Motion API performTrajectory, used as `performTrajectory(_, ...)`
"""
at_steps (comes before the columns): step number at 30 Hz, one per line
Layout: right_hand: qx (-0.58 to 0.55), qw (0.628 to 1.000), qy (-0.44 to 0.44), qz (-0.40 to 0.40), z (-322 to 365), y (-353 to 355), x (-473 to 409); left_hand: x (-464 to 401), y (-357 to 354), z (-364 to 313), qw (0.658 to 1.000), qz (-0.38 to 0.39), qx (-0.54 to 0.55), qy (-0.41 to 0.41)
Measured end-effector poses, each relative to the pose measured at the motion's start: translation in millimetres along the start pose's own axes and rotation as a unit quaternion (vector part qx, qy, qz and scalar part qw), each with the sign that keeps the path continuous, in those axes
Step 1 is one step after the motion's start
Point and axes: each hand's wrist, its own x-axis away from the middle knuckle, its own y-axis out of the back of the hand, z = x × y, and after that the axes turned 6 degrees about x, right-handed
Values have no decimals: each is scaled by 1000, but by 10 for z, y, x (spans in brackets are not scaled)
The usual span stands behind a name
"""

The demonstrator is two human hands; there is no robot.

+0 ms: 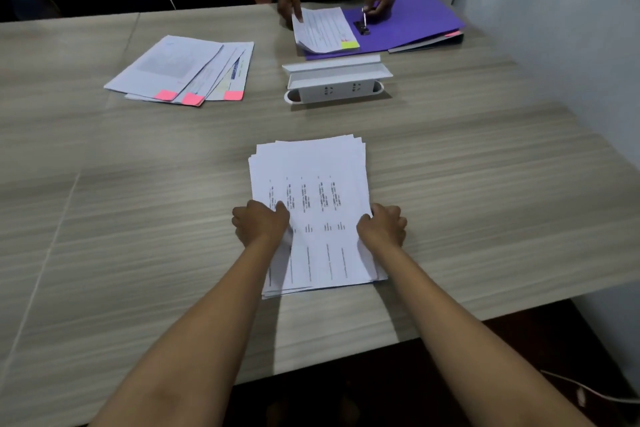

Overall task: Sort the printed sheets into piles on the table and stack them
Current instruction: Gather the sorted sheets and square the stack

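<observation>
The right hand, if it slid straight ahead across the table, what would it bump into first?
Probably the white socket box. The right hand grips the paper stack and points up the table; depth is hard to judge.

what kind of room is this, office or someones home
Most likely an office or meeting room. A long wood-grain table has a built-in pop-up power socket box, a purple ring binder lies open at the far side, and fanned papers with pink sticky tabs lie nearby.

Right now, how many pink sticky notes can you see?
4: three on the fanned papers at far left, at and; one pink tab at the purple folder's right edge. Others may be hidden.
</observation>
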Motion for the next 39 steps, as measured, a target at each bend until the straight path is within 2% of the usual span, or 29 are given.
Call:
performTrajectory(5,-106,993,-39,18,160,-56,63,-142,81,43,998,17,45,40)
performTrajectory(10,-140,986,-75,61,151,-5,45,-261,230,83,985,103,128,57)
performTrajectory(12,-172,979,-81,78,147,-12,56,-279,268,87,982,122,128,65)
performTrajectory(15,-188,972,-90,105,172,-16,85,-268,264,66,985,114,114,67)
performTrajectory(17,-190,970,-100,113,193,-22,106,-285,258,36,981,113,145,55)
performTrajectory(21,-288,947,-90,110,189,0,138,-321,214,-15,973,107,195,57)
performTrajectory(24,-349,925,-99,118,65,40,200,-281,168,-111,967,160,185,69)
performTrajectory(29,-440,883,-151,58,-303,189,285,-130,12,-533,954,263,138,45)
performTrajectory(31,-464,870,-167,28,-477,306,287,-28,-125,-754,947,297,123,4)
performTrajectory(35,-465,866,-178,-47,-795,669,326,264,-380,-1260,925,349,123,-83)
performTrajectory(39,-456,860,-165,-160,-1078,1177,377,642,-568,-1838,889,399,143,-174)
